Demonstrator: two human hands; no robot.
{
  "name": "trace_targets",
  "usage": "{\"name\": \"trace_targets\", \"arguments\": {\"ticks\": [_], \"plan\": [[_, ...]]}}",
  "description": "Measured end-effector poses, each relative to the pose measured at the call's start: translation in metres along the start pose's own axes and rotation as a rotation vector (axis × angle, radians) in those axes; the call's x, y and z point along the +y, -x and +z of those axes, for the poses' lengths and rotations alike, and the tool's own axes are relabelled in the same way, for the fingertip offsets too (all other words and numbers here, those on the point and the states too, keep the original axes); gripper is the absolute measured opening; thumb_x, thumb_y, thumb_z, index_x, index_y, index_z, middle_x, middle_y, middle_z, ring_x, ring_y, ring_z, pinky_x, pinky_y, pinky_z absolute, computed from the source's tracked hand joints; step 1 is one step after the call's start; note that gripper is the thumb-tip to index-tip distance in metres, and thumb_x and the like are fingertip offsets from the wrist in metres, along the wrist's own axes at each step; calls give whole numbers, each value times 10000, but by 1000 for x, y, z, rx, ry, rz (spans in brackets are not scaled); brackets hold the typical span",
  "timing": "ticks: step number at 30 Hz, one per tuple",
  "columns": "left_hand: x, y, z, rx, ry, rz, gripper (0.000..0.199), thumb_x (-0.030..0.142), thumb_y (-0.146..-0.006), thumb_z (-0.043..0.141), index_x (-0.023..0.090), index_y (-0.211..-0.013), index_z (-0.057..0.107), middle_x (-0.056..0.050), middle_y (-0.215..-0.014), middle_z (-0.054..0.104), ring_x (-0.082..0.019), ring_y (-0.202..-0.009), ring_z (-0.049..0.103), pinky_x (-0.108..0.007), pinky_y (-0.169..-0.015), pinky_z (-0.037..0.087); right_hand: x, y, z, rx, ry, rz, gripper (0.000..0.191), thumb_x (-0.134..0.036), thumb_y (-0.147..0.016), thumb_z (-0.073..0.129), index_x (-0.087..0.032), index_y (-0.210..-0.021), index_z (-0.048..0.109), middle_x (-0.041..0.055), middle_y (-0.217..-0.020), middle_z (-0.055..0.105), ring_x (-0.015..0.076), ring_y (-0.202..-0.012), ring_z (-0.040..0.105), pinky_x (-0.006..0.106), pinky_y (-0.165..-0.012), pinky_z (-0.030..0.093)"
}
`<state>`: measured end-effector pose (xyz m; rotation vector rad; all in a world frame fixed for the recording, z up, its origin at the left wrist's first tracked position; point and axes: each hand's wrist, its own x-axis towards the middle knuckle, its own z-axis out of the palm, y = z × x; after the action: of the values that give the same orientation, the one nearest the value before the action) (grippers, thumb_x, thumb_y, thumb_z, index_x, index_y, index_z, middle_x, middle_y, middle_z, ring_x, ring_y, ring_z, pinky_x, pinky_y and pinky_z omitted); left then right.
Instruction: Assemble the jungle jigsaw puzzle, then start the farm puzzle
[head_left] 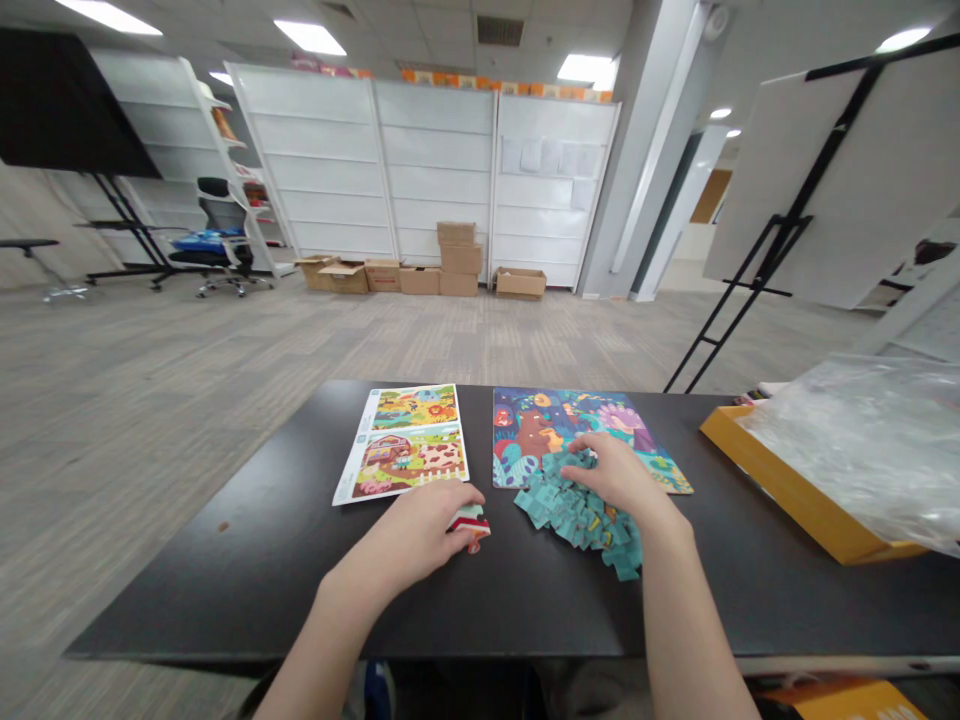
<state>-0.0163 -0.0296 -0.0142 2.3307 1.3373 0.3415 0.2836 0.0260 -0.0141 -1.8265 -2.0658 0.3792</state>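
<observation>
My left hand [435, 515] is closed around a few jigsaw puzzle pieces [470, 524] with red, white and pale green printing, held low over the black table. My right hand [611, 475] is at the top of a heap of teal-backed puzzle pieces [574, 515], its thumb and fingers curled about a piece there. Part of the heap is hidden under this hand and wrist. Behind the heap lies a colourful puzzle picture [536, 425] with a bear and forest animals. Left of it is a printed sheet [416, 440] with a safari scene and a farm scene.
The black table [277, 560] carries a yellow box [795, 490] with clear plastic wrap [862, 440] at the right. Beyond are cardboard boxes [457, 258], white shelving [435, 160], an office chair [217, 235] and a board on a black stand [772, 250].
</observation>
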Motion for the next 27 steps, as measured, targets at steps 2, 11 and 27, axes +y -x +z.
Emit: {"name": "trace_targets", "arguments": {"ticks": [2, 11, 27], "plan": [[-1, 0, -2, -3, 9, -12, 286, 224, -885, 621, 229, -1163, 689, -52, -1217, 726, -245, -1129, 666, -331, -956, 491, 1, -1, 1, -3, -10, -5, 309, -342, -802, 732, -174, -1061, 716, 127, -1153, 723, 313, -1105, 658, 391, -951, 481], [-3, 0, -9, 13, -16, -69, 296, 177, -875, 562, 220, -1133, 702, -55, -1159, 750, -245, -1068, 693, -325, -895, 500, 0, -1, 1, -3, -51, -4, 271, -342, -792, 721, -178, -1007, 692, 122, -1129, 728, 305, -1071, 665, 389, -919, 482], [11, -4, -4, 19, -106, -89, 326, 338, -802, 711, 235, -1111, 703, -57, -1115, 756, -277, -1024, 698, -339, -843, 509, -3, -1, 6, -3, 12, -4, 346, -408, -803, 741, -170, -1050, 699, 127, -1130, 728, 300, -1055, 675, 361, -882, 490]]}}
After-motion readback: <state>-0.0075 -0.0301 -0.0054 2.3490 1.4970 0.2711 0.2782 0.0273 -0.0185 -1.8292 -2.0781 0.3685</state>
